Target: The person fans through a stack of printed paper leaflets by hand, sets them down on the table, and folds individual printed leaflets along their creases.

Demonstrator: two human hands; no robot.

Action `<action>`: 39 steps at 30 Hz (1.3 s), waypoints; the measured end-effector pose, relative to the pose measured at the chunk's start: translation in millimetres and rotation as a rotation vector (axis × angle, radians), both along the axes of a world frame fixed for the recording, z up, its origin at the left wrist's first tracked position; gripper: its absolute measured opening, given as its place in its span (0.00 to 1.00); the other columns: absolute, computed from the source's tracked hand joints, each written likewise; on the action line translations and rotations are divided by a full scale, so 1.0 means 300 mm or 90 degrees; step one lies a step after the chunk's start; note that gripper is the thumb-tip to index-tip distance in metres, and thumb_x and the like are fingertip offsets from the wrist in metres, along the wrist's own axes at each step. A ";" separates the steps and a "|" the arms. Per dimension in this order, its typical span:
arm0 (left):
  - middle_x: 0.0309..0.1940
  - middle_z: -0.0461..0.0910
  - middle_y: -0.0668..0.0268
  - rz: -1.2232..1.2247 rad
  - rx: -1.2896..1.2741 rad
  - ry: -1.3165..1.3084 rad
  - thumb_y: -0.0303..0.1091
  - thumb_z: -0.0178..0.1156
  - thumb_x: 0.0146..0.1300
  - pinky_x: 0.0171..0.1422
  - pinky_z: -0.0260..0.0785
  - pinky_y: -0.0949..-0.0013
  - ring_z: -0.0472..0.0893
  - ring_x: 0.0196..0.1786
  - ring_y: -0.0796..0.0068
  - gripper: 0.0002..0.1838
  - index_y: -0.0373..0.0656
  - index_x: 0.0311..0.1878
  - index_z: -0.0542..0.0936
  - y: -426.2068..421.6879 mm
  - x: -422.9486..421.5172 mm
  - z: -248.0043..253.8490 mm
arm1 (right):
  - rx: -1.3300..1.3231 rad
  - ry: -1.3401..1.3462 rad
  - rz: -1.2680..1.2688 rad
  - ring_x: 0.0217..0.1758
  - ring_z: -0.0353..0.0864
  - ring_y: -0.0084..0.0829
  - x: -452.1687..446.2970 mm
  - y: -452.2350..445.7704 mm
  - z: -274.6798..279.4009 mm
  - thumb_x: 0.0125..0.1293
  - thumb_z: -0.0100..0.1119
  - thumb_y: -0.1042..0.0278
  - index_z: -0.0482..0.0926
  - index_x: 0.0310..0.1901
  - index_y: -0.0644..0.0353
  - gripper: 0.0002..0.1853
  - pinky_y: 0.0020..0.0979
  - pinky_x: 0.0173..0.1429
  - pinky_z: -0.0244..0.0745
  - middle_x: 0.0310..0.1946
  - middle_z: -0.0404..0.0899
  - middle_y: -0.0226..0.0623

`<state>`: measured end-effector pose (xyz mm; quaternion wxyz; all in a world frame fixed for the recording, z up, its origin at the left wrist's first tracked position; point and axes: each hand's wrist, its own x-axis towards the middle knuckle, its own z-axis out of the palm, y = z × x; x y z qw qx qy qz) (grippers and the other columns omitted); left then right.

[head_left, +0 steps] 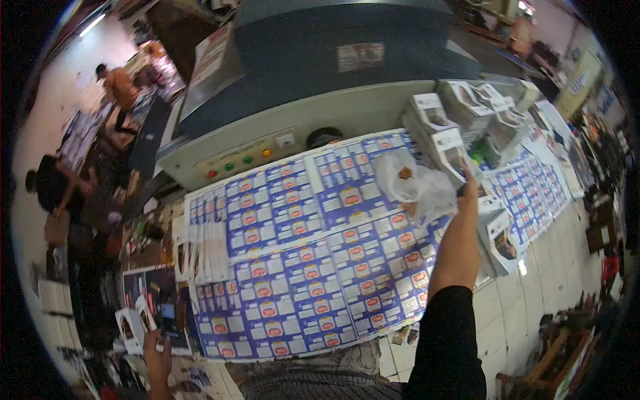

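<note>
My right hand (470, 183) reaches across the table, fingers stretched out against the near side of a stack of printed cards (448, 143); its fingertips are partly hidden. Just left of it lies a crumpled clear plastic bag (427, 190) with something brown beside its opening. At the lower left, my left hand (157, 353) has its fingers closed at the edge of a white printed card (144, 313) with a dark picture. Another such card (127, 331) shows right beside it.
Blue printed sheets (287, 267) cover the table. Behind stands a large machine (333, 60) with coloured buttons (248, 160). More card stacks (473, 103) stand at the back right, and another (500, 240) beyond my right forearm. Two people (120, 87) are at the far left.
</note>
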<state>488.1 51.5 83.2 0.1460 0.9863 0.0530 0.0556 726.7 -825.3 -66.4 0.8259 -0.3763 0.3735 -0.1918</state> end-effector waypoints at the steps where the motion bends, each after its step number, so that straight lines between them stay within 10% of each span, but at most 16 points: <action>1: 0.42 0.77 0.55 0.023 0.012 0.011 0.27 0.63 0.62 0.54 0.72 0.61 0.80 0.46 0.58 0.16 0.35 0.52 0.77 0.007 -0.013 -0.005 | -0.220 0.198 -0.088 0.59 0.77 0.44 -0.007 0.001 0.009 0.55 0.66 0.40 0.76 0.59 0.54 0.35 0.47 0.64 0.70 0.57 0.78 0.44; 11: 0.49 0.80 0.54 0.083 0.005 0.072 0.41 0.64 0.64 0.54 0.73 0.54 0.81 0.50 0.51 0.22 0.41 0.58 0.77 0.038 -0.109 0.022 | 0.019 0.096 0.090 0.73 0.61 0.47 -0.107 -0.061 0.005 0.56 0.64 0.32 0.57 0.75 0.54 0.51 0.49 0.74 0.59 0.71 0.62 0.40; 12: 0.49 0.80 0.54 0.102 0.001 0.076 0.41 0.64 0.64 0.54 0.73 0.54 0.81 0.50 0.51 0.22 0.41 0.58 0.77 0.049 -0.123 0.016 | -0.051 0.071 0.111 0.78 0.51 0.49 -0.127 -0.049 -0.001 0.58 0.54 0.24 0.47 0.78 0.50 0.55 0.60 0.76 0.51 0.78 0.47 0.37; 14: 0.52 0.79 0.54 0.120 -0.012 0.017 0.42 0.64 0.64 0.55 0.73 0.54 0.81 0.51 0.52 0.24 0.41 0.59 0.75 0.101 -0.178 -0.023 | -0.589 0.041 0.215 0.78 0.50 0.52 -0.156 -0.239 -0.215 0.56 0.50 0.20 0.48 0.77 0.45 0.55 0.64 0.73 0.54 0.77 0.48 0.45; 15: 0.53 0.79 0.54 0.100 0.009 -0.029 0.41 0.65 0.63 0.56 0.73 0.55 0.80 0.53 0.53 0.25 0.41 0.60 0.74 0.131 -0.211 -0.050 | -0.167 0.097 0.018 0.77 0.53 0.50 -0.165 -0.129 -0.073 0.59 0.52 0.26 0.49 0.77 0.44 0.51 0.61 0.74 0.53 0.76 0.53 0.44; 16: 0.53 0.79 0.54 0.132 -0.002 -0.052 0.40 0.66 0.63 0.57 0.72 0.56 0.80 0.54 0.52 0.25 0.41 0.60 0.73 0.149 -0.244 -0.065 | -0.298 0.225 -0.019 0.73 0.61 0.50 -0.197 -0.014 0.046 0.67 0.51 0.35 0.51 0.77 0.43 0.42 0.60 0.71 0.57 0.73 0.60 0.44; 17: 0.53 0.79 0.54 0.157 -0.014 -0.081 0.39 0.66 0.62 0.58 0.72 0.57 0.80 0.55 0.52 0.25 0.40 0.59 0.73 0.176 -0.266 -0.077 | -0.632 -0.007 0.055 0.65 0.72 0.46 -0.235 -0.264 -0.173 0.73 0.51 0.49 0.54 0.76 0.49 0.34 0.50 0.64 0.67 0.68 0.66 0.44; 20: 0.52 0.79 0.53 0.316 -0.019 -0.219 0.40 0.66 0.63 0.57 0.72 0.60 0.80 0.53 0.58 0.25 0.39 0.59 0.73 0.330 -0.347 -0.183 | -0.680 0.021 -0.057 0.60 0.74 0.44 -0.318 -0.228 -0.103 0.72 0.53 0.49 0.60 0.70 0.51 0.30 0.49 0.64 0.68 0.62 0.71 0.43; 26: 0.46 0.78 0.57 0.820 -0.591 -0.234 0.60 0.62 0.63 0.49 0.69 0.63 0.76 0.44 0.66 0.34 0.43 0.62 0.72 0.748 -0.451 -0.277 | -0.773 0.127 -0.454 0.46 0.80 0.37 -0.519 0.287 0.251 0.67 0.60 0.50 0.79 0.54 0.56 0.21 0.48 0.61 0.70 0.43 0.83 0.40; 35: 0.55 0.74 0.59 0.897 -0.823 -0.252 0.70 0.57 0.60 0.56 0.65 0.52 0.75 0.56 0.64 0.44 0.45 0.69 0.64 0.941 -0.409 -0.571 | -0.594 -0.101 -0.124 0.42 0.82 0.43 -0.817 0.825 0.333 0.64 0.68 0.65 0.74 0.55 0.57 0.20 0.37 0.42 0.82 0.45 0.81 0.42; 37: 0.46 0.77 0.60 0.871 -0.870 -0.245 0.67 0.63 0.57 0.52 0.65 0.54 0.75 0.50 0.66 0.47 0.50 0.72 0.60 0.896 -0.427 -0.625 | -0.682 -0.006 -0.005 0.54 0.75 0.37 -0.864 0.609 0.137 0.73 0.53 0.55 0.67 0.67 0.63 0.27 0.37 0.58 0.72 0.56 0.75 0.41; 39: 0.40 0.77 0.64 0.897 -0.841 -0.187 0.66 0.64 0.57 0.53 0.64 0.52 0.75 0.47 0.67 0.39 0.53 0.64 0.67 0.850 -0.464 -0.712 | -0.689 0.016 0.022 0.49 0.74 0.31 -0.895 0.758 0.203 0.73 0.55 0.60 0.72 0.61 0.63 0.21 0.33 0.54 0.72 0.52 0.75 0.38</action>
